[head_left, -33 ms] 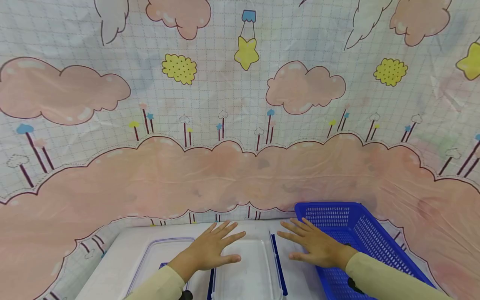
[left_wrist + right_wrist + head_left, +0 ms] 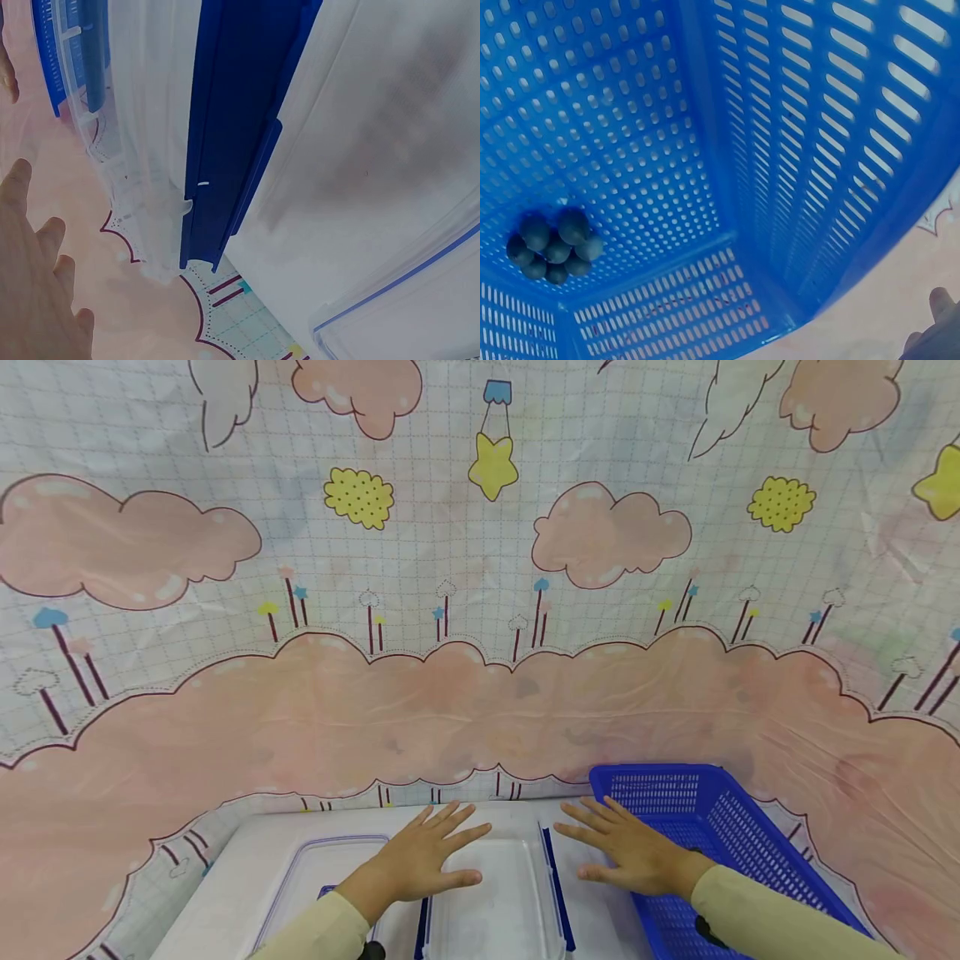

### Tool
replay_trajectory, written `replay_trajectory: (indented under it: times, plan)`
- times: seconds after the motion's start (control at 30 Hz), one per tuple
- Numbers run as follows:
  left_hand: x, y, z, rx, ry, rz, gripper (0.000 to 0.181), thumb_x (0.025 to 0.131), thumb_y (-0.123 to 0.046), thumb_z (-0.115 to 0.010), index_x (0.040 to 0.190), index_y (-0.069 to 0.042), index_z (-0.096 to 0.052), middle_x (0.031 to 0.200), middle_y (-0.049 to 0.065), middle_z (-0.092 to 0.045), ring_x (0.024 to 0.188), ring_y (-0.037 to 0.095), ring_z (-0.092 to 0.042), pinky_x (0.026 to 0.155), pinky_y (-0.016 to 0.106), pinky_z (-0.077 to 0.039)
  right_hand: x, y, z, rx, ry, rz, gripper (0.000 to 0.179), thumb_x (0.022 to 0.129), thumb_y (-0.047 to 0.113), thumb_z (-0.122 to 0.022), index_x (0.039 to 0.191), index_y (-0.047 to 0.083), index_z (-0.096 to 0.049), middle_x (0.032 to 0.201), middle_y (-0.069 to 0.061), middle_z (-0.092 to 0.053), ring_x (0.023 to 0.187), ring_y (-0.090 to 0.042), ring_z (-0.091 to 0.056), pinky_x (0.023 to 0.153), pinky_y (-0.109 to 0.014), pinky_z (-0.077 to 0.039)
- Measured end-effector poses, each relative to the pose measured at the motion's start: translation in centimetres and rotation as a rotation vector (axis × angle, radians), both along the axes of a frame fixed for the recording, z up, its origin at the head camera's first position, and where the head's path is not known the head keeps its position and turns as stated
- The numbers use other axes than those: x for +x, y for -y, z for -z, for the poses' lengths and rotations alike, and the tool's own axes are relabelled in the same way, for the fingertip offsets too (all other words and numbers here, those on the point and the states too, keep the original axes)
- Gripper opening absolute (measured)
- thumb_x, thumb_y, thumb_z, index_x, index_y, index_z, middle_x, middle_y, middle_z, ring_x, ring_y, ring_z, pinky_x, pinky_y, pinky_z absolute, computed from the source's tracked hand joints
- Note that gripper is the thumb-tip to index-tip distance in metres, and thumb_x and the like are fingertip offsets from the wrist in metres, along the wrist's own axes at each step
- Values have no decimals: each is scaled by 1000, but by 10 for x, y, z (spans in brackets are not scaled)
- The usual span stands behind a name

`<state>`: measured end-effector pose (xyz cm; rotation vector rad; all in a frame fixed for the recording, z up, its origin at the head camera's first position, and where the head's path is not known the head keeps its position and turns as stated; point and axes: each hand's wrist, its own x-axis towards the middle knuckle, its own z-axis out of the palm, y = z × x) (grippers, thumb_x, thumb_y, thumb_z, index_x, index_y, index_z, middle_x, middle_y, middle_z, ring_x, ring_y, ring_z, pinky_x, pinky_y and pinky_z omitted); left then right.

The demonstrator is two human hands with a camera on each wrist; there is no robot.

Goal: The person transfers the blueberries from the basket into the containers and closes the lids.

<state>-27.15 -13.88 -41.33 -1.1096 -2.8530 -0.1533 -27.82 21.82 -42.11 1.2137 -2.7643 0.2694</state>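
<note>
In the head view my left hand (image 2: 416,860) hovers over the left edge of a clear plastic box (image 2: 495,910), fingers spread and holding nothing. Dark blue latch flaps (image 2: 232,112) hang along the box's sides. My right hand (image 2: 633,852), its fingers also spread, is above the near left side of a blue perforated basket (image 2: 757,827) and grips nothing. Inside that basket, the right wrist view shows a cluster of several dark round things (image 2: 555,244); their kind is unclear. Left of the box lies a clear lid (image 2: 300,877) with a blue line round its edge, partly hidden by my left arm.
Everything stands on a white table (image 2: 225,877). Behind it hangs a cloth (image 2: 450,718) printed with clouds and stars, which also runs down both sides. The basket's tall slotted wall (image 2: 810,135) rises at the table's right.
</note>
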Motion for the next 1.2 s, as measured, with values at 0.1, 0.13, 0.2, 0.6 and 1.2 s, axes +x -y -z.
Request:
replay_trajectory:
  times: [0.1, 0.13, 0.2, 0.6, 1.2]
  plan:
    - [-1, 1, 4, 18, -4, 5, 66, 96, -68, -37, 153, -35, -34, 161, 3, -28, 148, 31, -24, 116, 60, -23, -1, 1, 2, -2, 15, 0, 61, 98, 51, -49, 154, 35, -30, 162, 0, -23, 148, -37, -18, 118, -35, 19]
    - [-1, 2, 6, 27, -5, 9, 66, 96, -68, -37, 153, -35, -34, 161, 3, -29, 148, 31, -25, 116, 61, -23, -1, 1, 3, -1, 22, 1, 61, 98, 52, -49, 154, 35, -30, 162, 1, -23, 149, -37, -18, 120, -42, 14]
    - [-1, 3, 10, 40, -14, 10, 66, 96, -68, -36, 153, -36, -34, 160, 4, -29, 147, 32, -27, 115, 62, -24, -1, 1, 5, -1, 32, -4, 61, 99, 51, -49, 154, 35, -30, 162, 1, -22, 149, -37, -18, 120, -56, 1]
    - [4, 11, 23, 153, -74, -205, 58, 93, -50, -61, 142, -21, -51, 136, 7, -56, 121, 29, -57, 94, 49, -52, -8, -9, 5, -30, -27, 34, 59, 99, 52, -47, 153, 33, -33, 159, -1, -33, 145, -34, -30, 114, -62, -24]
    - [2, 7, 54, 839, 324, -562, 43, 88, -22, -72, 116, 9, -65, 86, 6, -66, 57, 9, -60, 45, 27, -53, -42, -48, -3, -374, 146, 301, 51, 104, 31, -48, 149, 7, -41, 147, -20, -47, 135, -45, -42, 109, -63, -32]
